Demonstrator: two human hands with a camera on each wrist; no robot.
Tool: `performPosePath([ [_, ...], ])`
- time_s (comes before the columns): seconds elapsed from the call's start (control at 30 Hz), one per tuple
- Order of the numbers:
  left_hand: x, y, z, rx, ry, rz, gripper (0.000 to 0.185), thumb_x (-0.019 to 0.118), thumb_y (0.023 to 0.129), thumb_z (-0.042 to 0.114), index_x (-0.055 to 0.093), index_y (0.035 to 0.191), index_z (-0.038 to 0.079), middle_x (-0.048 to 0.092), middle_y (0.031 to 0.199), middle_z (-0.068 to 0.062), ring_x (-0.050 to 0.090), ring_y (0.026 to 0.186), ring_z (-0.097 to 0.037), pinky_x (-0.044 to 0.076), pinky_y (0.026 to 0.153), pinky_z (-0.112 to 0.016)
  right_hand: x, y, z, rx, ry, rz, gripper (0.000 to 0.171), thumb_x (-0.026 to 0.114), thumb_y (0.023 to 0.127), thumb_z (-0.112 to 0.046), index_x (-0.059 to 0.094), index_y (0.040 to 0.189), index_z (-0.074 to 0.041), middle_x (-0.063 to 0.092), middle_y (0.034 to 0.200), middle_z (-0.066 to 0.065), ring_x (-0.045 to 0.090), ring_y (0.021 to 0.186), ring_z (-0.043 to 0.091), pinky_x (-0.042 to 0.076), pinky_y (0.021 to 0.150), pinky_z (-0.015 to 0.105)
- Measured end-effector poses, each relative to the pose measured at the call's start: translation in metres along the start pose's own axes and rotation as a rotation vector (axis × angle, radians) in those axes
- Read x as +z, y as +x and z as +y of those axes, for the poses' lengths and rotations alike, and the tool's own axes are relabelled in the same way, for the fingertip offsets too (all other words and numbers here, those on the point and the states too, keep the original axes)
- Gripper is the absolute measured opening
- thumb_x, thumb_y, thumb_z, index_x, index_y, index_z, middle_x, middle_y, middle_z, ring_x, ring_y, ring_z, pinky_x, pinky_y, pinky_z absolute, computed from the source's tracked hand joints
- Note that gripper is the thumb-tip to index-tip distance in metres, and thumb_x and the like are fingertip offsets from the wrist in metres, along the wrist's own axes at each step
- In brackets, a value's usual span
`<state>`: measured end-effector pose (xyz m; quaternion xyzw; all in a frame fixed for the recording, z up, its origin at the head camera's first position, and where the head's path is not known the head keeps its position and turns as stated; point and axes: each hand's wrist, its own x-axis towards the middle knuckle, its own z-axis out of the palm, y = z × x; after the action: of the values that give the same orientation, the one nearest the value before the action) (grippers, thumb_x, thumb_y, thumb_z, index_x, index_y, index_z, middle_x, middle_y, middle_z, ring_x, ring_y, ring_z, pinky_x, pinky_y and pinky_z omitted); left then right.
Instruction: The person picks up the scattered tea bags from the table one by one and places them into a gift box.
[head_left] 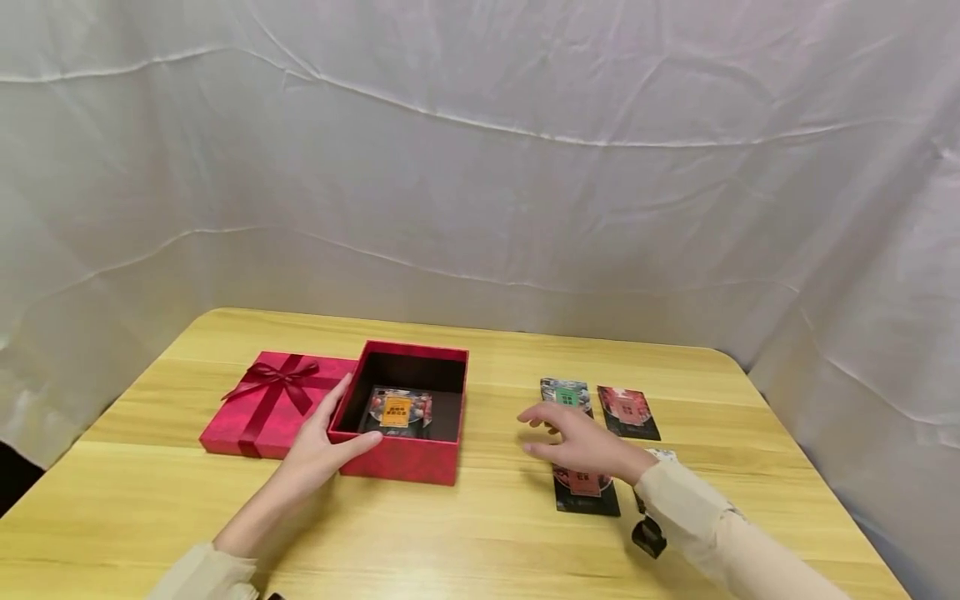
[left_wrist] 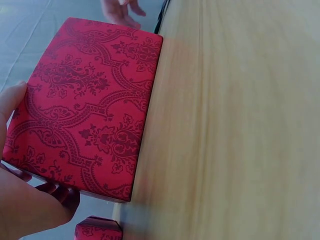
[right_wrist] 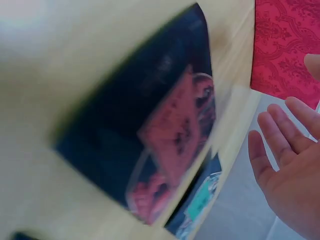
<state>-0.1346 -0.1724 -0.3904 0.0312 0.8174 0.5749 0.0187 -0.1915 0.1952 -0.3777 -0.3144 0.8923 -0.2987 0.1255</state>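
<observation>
An open red gift box [head_left: 405, 459] with a dark inside stands left of the table's middle. My left hand [head_left: 318, 442] grips its near left corner, the thumb at the front rim and the fingers along the left side. Inside the box lies a packet with an orange label [head_left: 396, 412]. My right hand [head_left: 573, 437] hovers with nothing in it, fingers loosely extended, over the packets to the right. Partly behind it lie a green-labelled packet [head_left: 567, 395] and a red-labelled packet [head_left: 587, 493]. Another red-labelled packet [head_left: 630, 412] lies farther right.
A red lid [head_left: 262, 408] with a dark red ribbon bow lies left of the box. The right sleeve mostly covers one more packet [head_left: 663, 455]. Behind the wooden table [head_left: 510, 550] hangs a pale curtain [head_left: 480, 208].
</observation>
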Motion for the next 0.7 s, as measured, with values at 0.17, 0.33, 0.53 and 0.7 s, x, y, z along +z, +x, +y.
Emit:
performPosePath([
  [0.17,0.000,0.000,0.000,-0.003,-0.004,0.000,0.092,0.073,0.087,0.026,0.012,0.157,0.020,0.016,0.157,-0.018,0.013,0.141,-0.042,0.019,0.104,-0.069,-0.001,-0.018,0.011,0.022,0.064,0.036,0.054,0.071,0.089,-0.029,0.053,0.133,-0.002,0.054,0.131,0.013,0.051,0.119,0.034,0.045,0.094,0.053],
  [0.33,0.000,0.001,-0.001,0.007,0.002,-0.003,0.093,0.073,0.087,0.027,0.013,0.157,0.019,0.015,0.157,-0.018,0.012,0.141,-0.042,0.018,0.104,-0.070,-0.004,-0.037,0.022,0.072,0.075,0.046,0.060,0.075,0.085,-0.025,0.051,0.135,-0.003,0.050,0.135,0.015,0.049,0.121,0.040,0.046,0.093,0.053],
  [0.53,0.000,0.001,-0.001,0.012,-0.004,-0.004,0.093,0.073,0.086,0.027,0.013,0.157,0.019,0.016,0.157,-0.018,0.012,0.142,-0.041,0.018,0.104,-0.070,-0.008,-0.054,0.032,0.134,0.057,0.036,0.069,0.078,0.081,-0.028,0.049,0.138,-0.003,0.050,0.136,0.017,0.045,0.124,0.044,0.044,0.094,0.056],
  [0.7,-0.001,0.001,-0.001,-0.002,0.000,-0.004,0.093,0.073,0.086,0.027,0.013,0.157,0.019,0.016,0.157,-0.018,0.013,0.141,-0.042,0.019,0.104,-0.069,-0.007,-0.062,0.038,0.126,0.005,0.010,0.076,0.079,0.080,-0.035,0.047,0.140,-0.001,0.048,0.137,0.017,0.047,0.123,0.037,0.042,0.095,0.056],
])
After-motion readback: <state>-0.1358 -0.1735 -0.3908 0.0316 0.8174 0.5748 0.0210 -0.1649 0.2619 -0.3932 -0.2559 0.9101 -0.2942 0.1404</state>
